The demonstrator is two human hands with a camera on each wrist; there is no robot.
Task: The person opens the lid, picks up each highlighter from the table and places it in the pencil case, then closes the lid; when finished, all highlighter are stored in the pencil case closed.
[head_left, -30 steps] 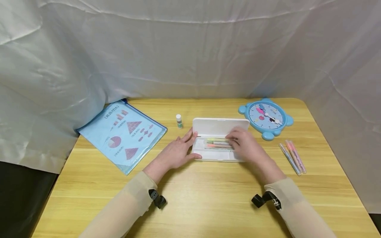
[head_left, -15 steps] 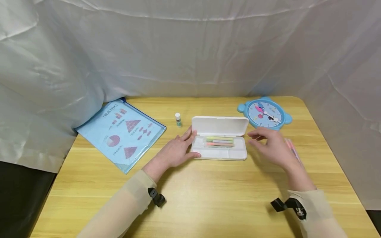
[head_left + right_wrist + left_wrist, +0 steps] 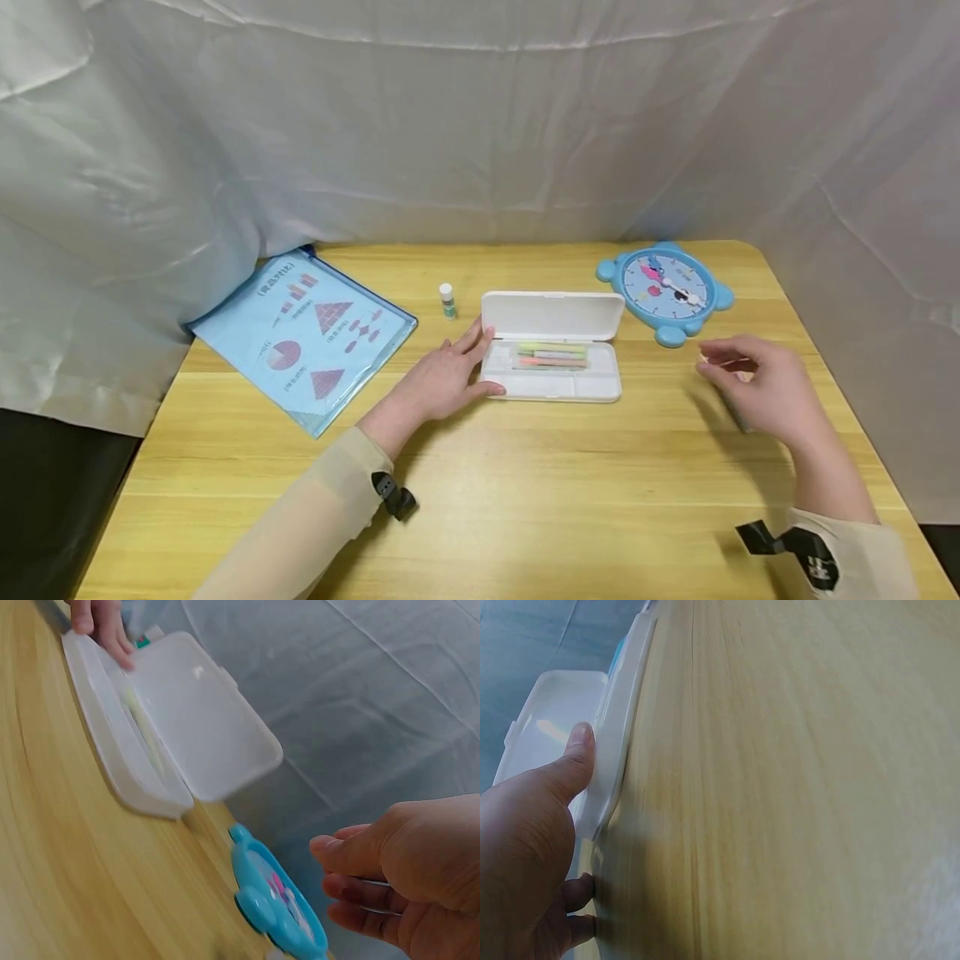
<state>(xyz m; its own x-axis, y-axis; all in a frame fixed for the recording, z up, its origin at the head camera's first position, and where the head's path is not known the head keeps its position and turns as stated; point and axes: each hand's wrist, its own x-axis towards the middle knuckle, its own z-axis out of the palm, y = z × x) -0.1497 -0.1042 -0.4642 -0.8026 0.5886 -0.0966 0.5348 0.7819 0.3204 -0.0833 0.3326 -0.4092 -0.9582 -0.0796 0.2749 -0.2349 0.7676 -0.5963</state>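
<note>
A white pencil case (image 3: 596, 386) lies with its lid up in the middle of the table. Several bright pens (image 3: 553, 356) in a clear sleeve lie in its rear compartment. My left hand (image 3: 438, 383) holds the case's left end, thumb at the front corner and fingers at the back near the hinge. In the left wrist view the thumb (image 3: 579, 754) overlaps the case's rim. Over to the right, my right hand (image 3: 768, 387) hovers with loosely bent fingers and nothing between them. Below it, a dark pen end (image 3: 741, 419) shows; the other pens there are hidden by the hand.
Behind and right of the case lies a blue toy clock (image 3: 667, 287). A small glue stick (image 3: 447, 302) stands upright behind the left hand. At left is a blue zip folder (image 3: 307, 342) with printed charts. A grey curtain (image 3: 480, 125) hangs along the table's back.
My right hand has left the pens in the case and moved right, over the loose pens, covering them from view. The left hand stays at the case's left end.
</note>
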